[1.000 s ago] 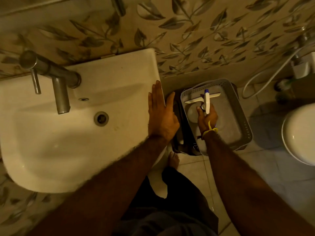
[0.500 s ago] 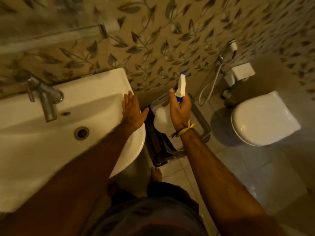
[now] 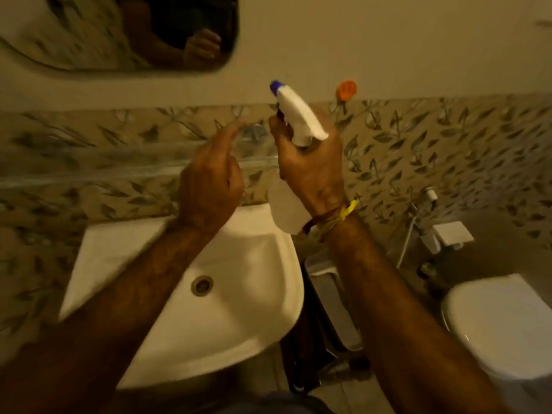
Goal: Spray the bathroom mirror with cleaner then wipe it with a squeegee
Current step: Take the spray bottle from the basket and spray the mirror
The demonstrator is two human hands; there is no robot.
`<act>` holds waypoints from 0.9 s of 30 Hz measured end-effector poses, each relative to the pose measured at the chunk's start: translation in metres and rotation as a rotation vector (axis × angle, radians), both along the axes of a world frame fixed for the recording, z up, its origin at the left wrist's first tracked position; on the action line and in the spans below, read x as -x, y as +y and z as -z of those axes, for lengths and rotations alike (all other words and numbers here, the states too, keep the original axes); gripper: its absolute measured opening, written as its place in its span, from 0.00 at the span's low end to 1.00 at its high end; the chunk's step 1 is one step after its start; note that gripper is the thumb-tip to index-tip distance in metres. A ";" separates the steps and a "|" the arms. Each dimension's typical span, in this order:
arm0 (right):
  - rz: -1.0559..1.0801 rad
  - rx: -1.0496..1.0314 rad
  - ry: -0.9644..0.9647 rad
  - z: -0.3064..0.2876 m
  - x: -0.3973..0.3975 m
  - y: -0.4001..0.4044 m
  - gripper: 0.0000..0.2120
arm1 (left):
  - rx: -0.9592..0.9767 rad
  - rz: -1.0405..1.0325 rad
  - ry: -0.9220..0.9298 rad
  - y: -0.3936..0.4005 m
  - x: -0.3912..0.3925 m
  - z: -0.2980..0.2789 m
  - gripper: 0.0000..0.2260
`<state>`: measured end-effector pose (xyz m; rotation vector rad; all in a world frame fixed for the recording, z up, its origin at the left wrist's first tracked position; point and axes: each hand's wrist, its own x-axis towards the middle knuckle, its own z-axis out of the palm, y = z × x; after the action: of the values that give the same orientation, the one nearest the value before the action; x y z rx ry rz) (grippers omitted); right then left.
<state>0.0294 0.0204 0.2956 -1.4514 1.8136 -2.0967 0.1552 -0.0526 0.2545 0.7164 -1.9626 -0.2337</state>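
My right hand point(image 3: 309, 165) grips a white spray bottle point(image 3: 298, 121) with a blue nozzle, held upright above the sink's right edge, nozzle pointing up and left toward the mirror point(image 3: 119, 31). The mirror hangs at the top left, and only its lower part shows. My left hand point(image 3: 210, 180) hovers just left of the bottle, fingers loosely curled, index finger stretched toward the trigger head, holding nothing. The squeegee is hidden from view.
A white sink point(image 3: 215, 294) sits below my hands. A glass shelf point(image 3: 89, 171) runs along the leaf-patterned wall. A grey basket point(image 3: 331, 300) stands on the floor beside the sink, a toilet point(image 3: 501, 324) at the right, an orange hook point(image 3: 346, 90) on the wall.
My right hand lifted the spray bottle out of the basket up to chest height. My left hand left the sink rim and rose beside the bottle. The view tilted up to the mirror.
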 end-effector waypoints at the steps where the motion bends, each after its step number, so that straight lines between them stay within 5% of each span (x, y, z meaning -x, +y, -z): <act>1: -0.011 0.048 0.035 -0.018 -0.009 -0.008 0.13 | 0.078 -0.019 0.027 -0.009 -0.011 -0.019 0.19; 9: -0.124 0.237 0.233 -0.156 -0.083 -0.081 0.17 | 0.383 -0.333 0.140 -0.088 -0.076 -0.174 0.19; 16: -0.325 0.210 0.257 -0.231 -0.094 -0.111 0.19 | 0.624 -0.393 0.094 -0.138 -0.137 -0.277 0.21; 21: -0.375 0.125 0.394 -0.275 -0.091 -0.109 0.15 | 0.487 -0.464 0.061 -0.199 -0.179 -0.320 0.23; 27: -0.214 0.177 0.491 -0.353 -0.120 -0.132 0.17 | 0.040 -0.368 0.092 -0.245 -0.180 -0.353 0.36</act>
<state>0.1496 -0.1111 0.6489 -2.2560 1.5176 -1.9581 0.3351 -0.2980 0.6074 1.0050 -1.7069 -0.0031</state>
